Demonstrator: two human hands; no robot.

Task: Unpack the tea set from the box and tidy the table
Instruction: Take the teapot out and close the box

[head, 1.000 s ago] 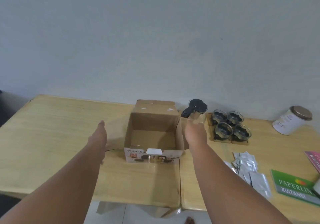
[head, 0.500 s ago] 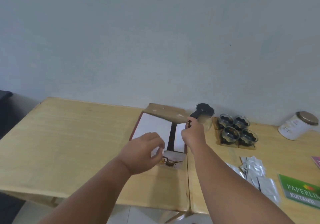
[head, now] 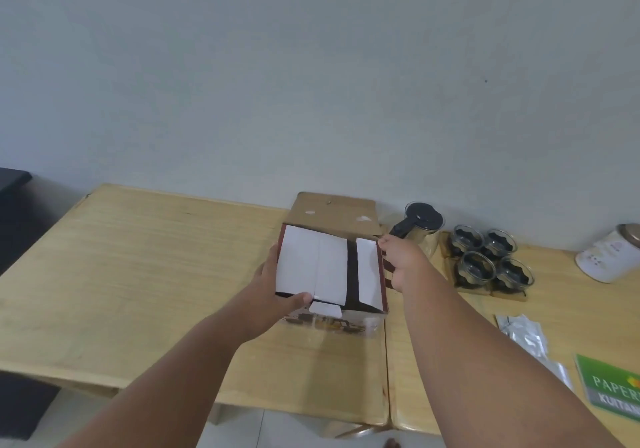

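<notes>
Two white side flaps now lie folded over the brown cardboard box (head: 330, 274), open a second ago; left hand (head: 273, 295) and right hand (head: 400, 262) each grasp an edge, so tidying has begun.

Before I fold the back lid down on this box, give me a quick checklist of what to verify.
1. Side flaps folded in: ok. Both white flaps lie across the top of the printed cardboard box, with a dark gap between them.
2. Left hand steadying the box: ok, thumb on the front left corner.
3. Right hand on the right flap edge: ok.
4. Brown cardboard back lid free to fold: ok, it stands open and nothing rests on it.
5. Box empty: cannot tell, flaps cover the inside.
6. Black-lidded glass teapot clear of the lid: ok, it stands beside the box.
</notes>
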